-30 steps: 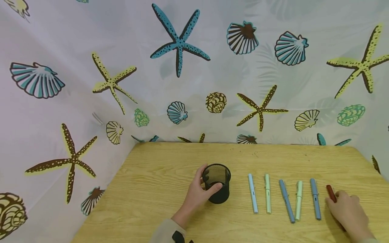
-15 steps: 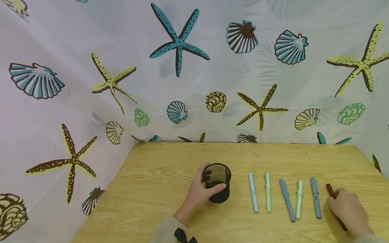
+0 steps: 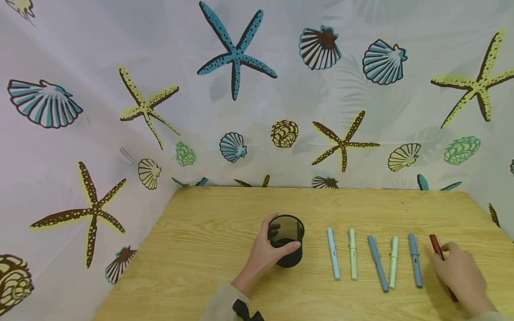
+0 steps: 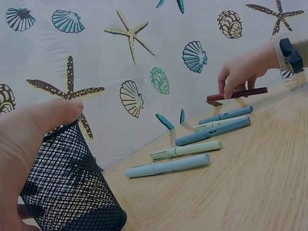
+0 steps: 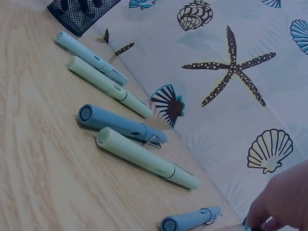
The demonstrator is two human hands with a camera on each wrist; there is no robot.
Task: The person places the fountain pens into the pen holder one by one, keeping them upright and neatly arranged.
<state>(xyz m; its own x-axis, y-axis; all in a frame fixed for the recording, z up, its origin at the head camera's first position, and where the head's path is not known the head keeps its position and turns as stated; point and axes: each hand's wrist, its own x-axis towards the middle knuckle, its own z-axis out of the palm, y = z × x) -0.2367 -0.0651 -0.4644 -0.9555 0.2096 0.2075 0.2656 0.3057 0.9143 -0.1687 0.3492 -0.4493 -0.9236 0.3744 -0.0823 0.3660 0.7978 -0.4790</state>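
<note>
Left hand wraps black mesh pen cup, upright on the wooden table, left of the pen row. Right hand pinches dark red pen at far right, lifted clear of the table in the left wrist view. Five pens lie between: light blue pen, pale green pen, blue pen, second pale green pen, second blue pen.
</note>
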